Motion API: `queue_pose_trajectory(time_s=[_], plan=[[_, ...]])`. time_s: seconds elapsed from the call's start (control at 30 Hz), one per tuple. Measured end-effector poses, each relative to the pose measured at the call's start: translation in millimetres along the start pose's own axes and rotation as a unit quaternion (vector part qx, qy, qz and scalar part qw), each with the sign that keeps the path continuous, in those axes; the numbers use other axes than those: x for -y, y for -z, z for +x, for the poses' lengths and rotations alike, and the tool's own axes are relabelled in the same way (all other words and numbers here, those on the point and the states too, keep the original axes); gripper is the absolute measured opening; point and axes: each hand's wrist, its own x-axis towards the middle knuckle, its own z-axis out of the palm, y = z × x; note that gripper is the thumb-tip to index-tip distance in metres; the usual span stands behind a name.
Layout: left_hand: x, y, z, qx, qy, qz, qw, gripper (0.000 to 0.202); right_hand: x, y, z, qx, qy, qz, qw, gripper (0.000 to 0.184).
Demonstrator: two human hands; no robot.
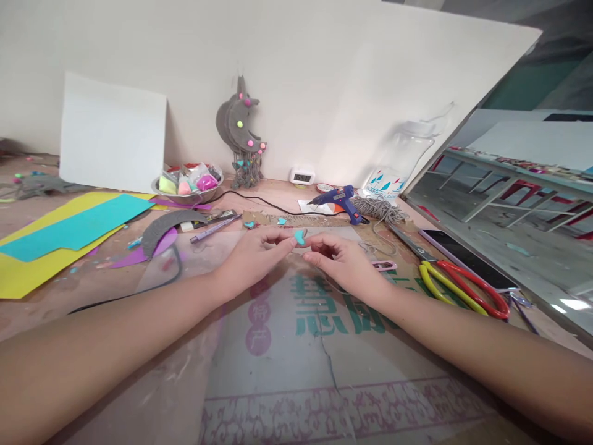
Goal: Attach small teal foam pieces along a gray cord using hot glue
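Between the fingertips of my left hand (254, 253) is a small turquoise heart cutout (300, 237), pinched by thumb and index finger. My right hand (345, 259) meets it from the other side, fingers curled, its index fingertip against the heart and its thumb just below. Whether a strand is also in the right fingers I cannot tell. Just beyond the hands, two more turquoise hearts, a left one (250, 225) and a right one (281, 220), lie on a strip of cardboard (306, 220). Under both hands is a clear sheet over printed cardboard (287, 377).
A blue glue gun (340, 201) and grey yarn (380, 209) lie behind my right hand. Scissors (463, 287) and a phone (467, 259) are at right. Left are a metal bowl (185, 196), a grey felt crescent (160, 232) and turquoise sheet (78, 227). A moon ornament (238, 127) hangs behind.
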Motion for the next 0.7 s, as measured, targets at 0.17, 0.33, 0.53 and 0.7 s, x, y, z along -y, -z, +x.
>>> queue_pose_trajectory(time_s=[0.17, 0.33, 0.53, 0.7], plan=[[-2.5, 0.4, -0.6, 0.014, -0.008, 0.005, 1.0, 0.025, -1.2, -2.1, 2.7, 0.009, 0.016, -0.017, 1.0, 0.021], [-2.0, 0.6, -0.6, 0.022, -0.011, 0.01, 1.0, 0.024, 2.8, -1.4, 2.9, 0.019, 0.013, -0.018, 1.0, 0.014], [2.8, 0.6, 0.3, 0.045, 0.016, -0.064, 0.997, 0.026, -1.3, -2.9, 3.5, 0.056, 0.024, -0.011, 0.998, 0.013], [4.0, 0.0, -0.7, 0.065, 0.06, -0.163, 0.983, 0.025, -2.6, -4.1, 2.7, 0.084, 0.029, -0.033, 0.996, 0.015]])
